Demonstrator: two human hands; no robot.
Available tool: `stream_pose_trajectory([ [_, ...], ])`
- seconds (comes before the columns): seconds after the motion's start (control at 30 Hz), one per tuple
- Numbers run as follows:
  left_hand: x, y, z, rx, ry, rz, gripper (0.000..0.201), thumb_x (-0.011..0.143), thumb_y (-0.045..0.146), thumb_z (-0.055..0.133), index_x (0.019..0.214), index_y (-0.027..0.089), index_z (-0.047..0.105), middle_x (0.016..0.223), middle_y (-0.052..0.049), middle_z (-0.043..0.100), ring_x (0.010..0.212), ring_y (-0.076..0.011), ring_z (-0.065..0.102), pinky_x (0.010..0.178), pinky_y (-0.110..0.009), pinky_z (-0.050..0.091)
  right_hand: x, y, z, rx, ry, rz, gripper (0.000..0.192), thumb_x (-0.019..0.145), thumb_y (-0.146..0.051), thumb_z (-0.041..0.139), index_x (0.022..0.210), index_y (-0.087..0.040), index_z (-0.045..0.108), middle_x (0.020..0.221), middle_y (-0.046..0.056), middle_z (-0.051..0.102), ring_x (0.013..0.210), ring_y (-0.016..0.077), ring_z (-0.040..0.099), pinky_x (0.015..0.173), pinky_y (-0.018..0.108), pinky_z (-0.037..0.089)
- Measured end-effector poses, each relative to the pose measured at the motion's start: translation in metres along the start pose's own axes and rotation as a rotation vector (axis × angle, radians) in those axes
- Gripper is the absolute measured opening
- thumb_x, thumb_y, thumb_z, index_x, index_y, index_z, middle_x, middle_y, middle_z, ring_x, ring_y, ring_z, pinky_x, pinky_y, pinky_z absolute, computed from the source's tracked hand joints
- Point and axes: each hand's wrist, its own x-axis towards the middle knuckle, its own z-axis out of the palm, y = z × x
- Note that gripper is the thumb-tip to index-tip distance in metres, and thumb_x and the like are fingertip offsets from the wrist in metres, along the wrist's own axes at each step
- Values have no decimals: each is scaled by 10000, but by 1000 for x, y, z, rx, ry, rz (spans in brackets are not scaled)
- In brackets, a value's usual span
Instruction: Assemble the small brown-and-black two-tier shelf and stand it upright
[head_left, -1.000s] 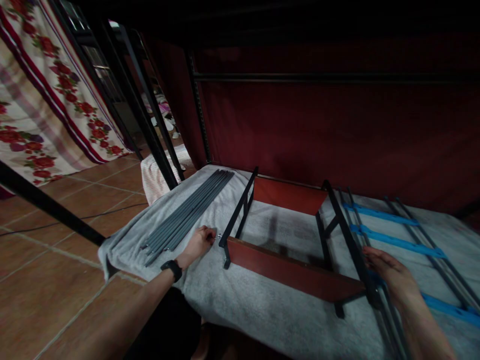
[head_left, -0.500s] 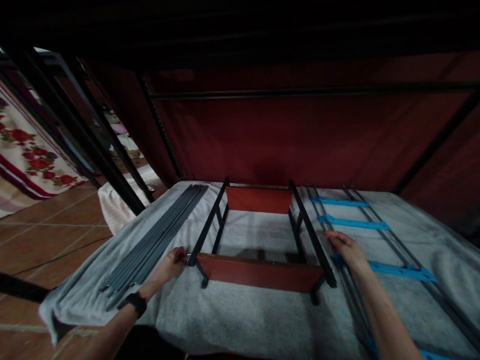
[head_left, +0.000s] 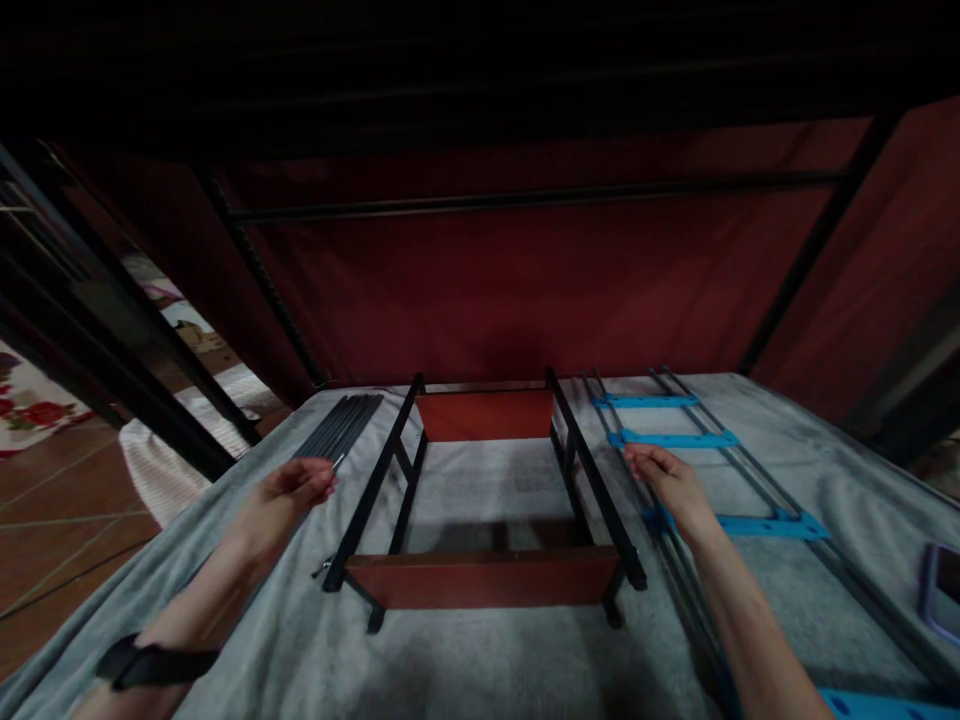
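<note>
My left hand (head_left: pixel 281 500), with a dark band at the wrist, is raised over the left part of the grey cloth. Its fingers pinch a thin, shiny metal piece (head_left: pixel 339 462); the exact kind is too small to tell. A low rack (head_left: pixel 484 580) with black metal side frames and two reddish-brown boards stands between my hands. At its near left corner a small metal fastener (head_left: pixel 322 568) sticks out. My right hand (head_left: pixel 670 487) hovers above the blue-and-grey rod frame, fingers closed in a pinch; what they hold, if anything, is hidden.
Grey rods (head_left: pixel 341 425) lie bundled on the left, partly behind my left hand. Blue crossbars (head_left: pixel 679 439) join long grey rods on the right. A phone-like object (head_left: pixel 941 590) lies at the far right. Black bars (head_left: pixel 525 200) and dark red fabric (head_left: pixel 525 290) enclose the back.
My left hand has moved away from the rack's near left corner, up and to the left, with the thin metal piece. My right hand stays over the rod frame. The view has shifted right.
</note>
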Motion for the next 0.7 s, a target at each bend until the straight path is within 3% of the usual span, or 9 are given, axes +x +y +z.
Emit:
stream_pose_trajectory([
  [0.07, 4, 55, 39, -89, -179, 71, 400, 704, 468, 706, 983, 189, 639, 830, -27, 680, 758, -183, 646, 716, -318, 551, -5, -14, 2, 33, 22, -29, 477, 639, -582, 772, 929, -204, 744, 889, 65, 745, 777, 189, 640, 706, 317, 528],
  [0.17, -1, 119, 117, -67, -480, 217, 264, 754, 404, 677, 894, 180, 672, 750, -16, 666, 697, -154, 603, 658, -278, 507, -17, -36, 12, 90, 32, -75, 518, 676, -624, 757, 971, -199, 743, 915, 69, 746, 753, 177, 635, 691, 311, 532],
  [0.27, -14, 152, 196, -107, -650, 366, 86, 757, 260, 651, 784, 179, 662, 648, 2, 616, 598, -115, 530, 559, -227, 410, -33, -54, 27, 134, -52, -85, 498, 747, -620, 723, 1044, -221, 743, 1001, 66, 745, 786, 180, 647, 687, 309, 548],
  [0.37, -27, 162, 250, -124, -755, 468, 68, 776, 158, 604, 749, 180, 662, 651, 12, 613, 607, -103, 520, 566, -214, 384, -43, -62, 40, 145, -131, -69, 441, 803, -593, 692, 1079, -254, 748, 980, 45, 744, 774, 179, 659, 697, 318, 561],
  [0.43, -34, 162, 272, -194, -802, 462, 89, 794, 143, 592, 741, 179, 653, 680, 11, 626, 636, -106, 537, 595, -213, 408, -45, -61, 46, 146, -126, -76, 383, 805, -563, 706, 1041, -266, 760, 870, 22, 734, 707, 167, 653, 692, 325, 565],
  [0.53, -37, 160, 290, -297, -857, 417, 76, 824, 165, 593, 779, 173, 654, 732, -4, 651, 684, -118, 581, 647, -226, 456, -44, -54, 50, 258, -59, -53, 311, 744, -512, 784, 929, -264, 763, 803, 2, 719, 699, 168, 666, 718, 342, 587],
  [0.63, -21, 160, 292, -258, -890, 463, 90, 843, 222, 629, 907, 175, 673, 835, -28, 685, 755, -143, 628, 695, -252, 493, -39, -44, 47, 412, -14, 5, 295, 692, -468, 839, 873, -251, 754, 854, 2, 729, 798, 180, 694, 798, 358, 602],
  [0.7, 4, 159, 288, -126, -826, 571, 163, 870, 260, 628, 1004, 183, 678, 950, -55, 703, 848, -169, 648, 769, -286, 511, -31, -39, 41, 436, 27, 32, 300, 685, -451, 851, 885, -245, 761, 837, 1, 729, 767, 166, 688, 780, 349, 607],
])
